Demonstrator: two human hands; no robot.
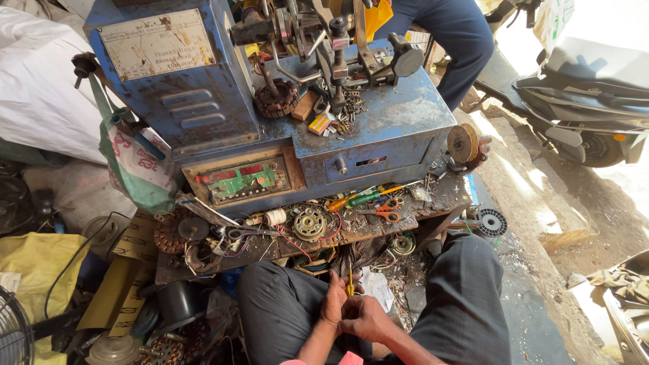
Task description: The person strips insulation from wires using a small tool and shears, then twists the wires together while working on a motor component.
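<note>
I sit with my knees apart in dark trousers in front of a low, cluttered wooden bench [446, 196]. Between my knees, my left hand [333, 302] and my right hand [366, 318] are pressed together around a thin yellow tool [350, 286] that stands upright, its tip poking above my fingers. Both hands grip it. On the bench ahead lie a round metal motor part [309, 224], a spool of pale thread [275, 217], orange-handled scissors [385, 212] and green and orange screwdrivers [358, 200].
A big worn blue machine [378, 122] with a red-and-green control panel [245, 180] fills the bench's back. A green bag [135, 169] hangs at its left. Another person's leg [460, 40] stands behind. A parked scooter [588, 101] is at right, a fan [13, 334] at lower left.
</note>
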